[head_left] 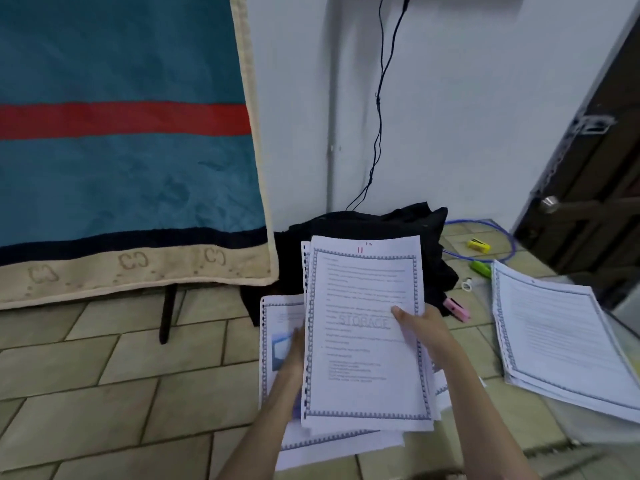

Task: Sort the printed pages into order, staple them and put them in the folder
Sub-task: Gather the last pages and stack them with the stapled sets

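Observation:
I hold a bundle of printed pages above the tiled floor; the top sheet has a patterned border, a red "11" at its head and a faint "STORAGE" watermark. My right hand grips the bundle's right edge, thumb on the top sheet. My left hand is at the left edge, fingers tucked behind the top sheets. More pages lie lower, offset to the left, one with a blue picture. A second stack of bordered pages lies on the floor at the right. I see no stapler or folder that I can identify.
A black cloth heap sits by the wall behind the pages, with a pink clip beside it. Yellow and green small items and a blue cable lie near the dark door. A blue blanket hangs at left.

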A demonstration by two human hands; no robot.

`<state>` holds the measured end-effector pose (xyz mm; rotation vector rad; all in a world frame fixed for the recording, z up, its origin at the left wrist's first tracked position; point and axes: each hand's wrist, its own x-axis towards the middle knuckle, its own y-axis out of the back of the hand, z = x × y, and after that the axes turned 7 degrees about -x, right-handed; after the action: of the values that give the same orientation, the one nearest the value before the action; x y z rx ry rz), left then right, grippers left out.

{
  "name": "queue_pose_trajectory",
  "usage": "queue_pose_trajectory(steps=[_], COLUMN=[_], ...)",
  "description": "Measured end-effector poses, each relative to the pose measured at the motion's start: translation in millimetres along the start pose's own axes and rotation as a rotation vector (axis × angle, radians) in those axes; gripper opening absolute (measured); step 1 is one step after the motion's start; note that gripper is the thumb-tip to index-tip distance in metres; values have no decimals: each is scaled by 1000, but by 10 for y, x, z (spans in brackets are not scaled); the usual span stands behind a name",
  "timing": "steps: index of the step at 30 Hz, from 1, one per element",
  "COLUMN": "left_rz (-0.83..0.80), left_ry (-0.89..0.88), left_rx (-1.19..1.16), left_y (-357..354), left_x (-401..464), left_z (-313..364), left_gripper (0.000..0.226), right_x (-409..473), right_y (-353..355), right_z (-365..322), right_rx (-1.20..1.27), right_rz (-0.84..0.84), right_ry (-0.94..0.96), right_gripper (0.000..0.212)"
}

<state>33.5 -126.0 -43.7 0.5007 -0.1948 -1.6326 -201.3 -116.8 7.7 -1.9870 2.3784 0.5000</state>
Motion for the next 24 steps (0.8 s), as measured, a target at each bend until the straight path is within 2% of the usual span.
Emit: queue_pose_trajectory(steps=[2, 4, 6, 9, 12, 14, 18, 24], left_rz=[-171, -172, -158, -130, -127, -120, -124, -183], left_ry=[-147, -91, 1, 15, 13, 4, 6, -17], left_rx=[326, 547, 559, 542, 483, 481, 483, 525], left_y=[7, 150, 344, 463, 484, 486, 486, 328], left_x=[60, 145, 117, 108, 118, 84, 65, 50], left_z=[0, -35, -13, -60, -113, -94, -101, -25], left_gripper=[58, 73, 81, 88, 87, 87, 86, 85], right_x=[2, 28, 70, 213, 325, 339, 293, 174], right_y=[58, 84, 82, 56, 81, 119, 200, 405], right_z=[21, 56, 89, 165, 231, 212, 62, -457], right_rx=[-63, -140, -221, -472, -675, -629, -460, -423], right_rz=[0, -6, 2, 94, 122, 85, 20, 175], right_ry=[13, 31, 31, 24, -63, -78, -14, 146], right_gripper=[33, 34, 35, 52, 55, 56, 35, 22])
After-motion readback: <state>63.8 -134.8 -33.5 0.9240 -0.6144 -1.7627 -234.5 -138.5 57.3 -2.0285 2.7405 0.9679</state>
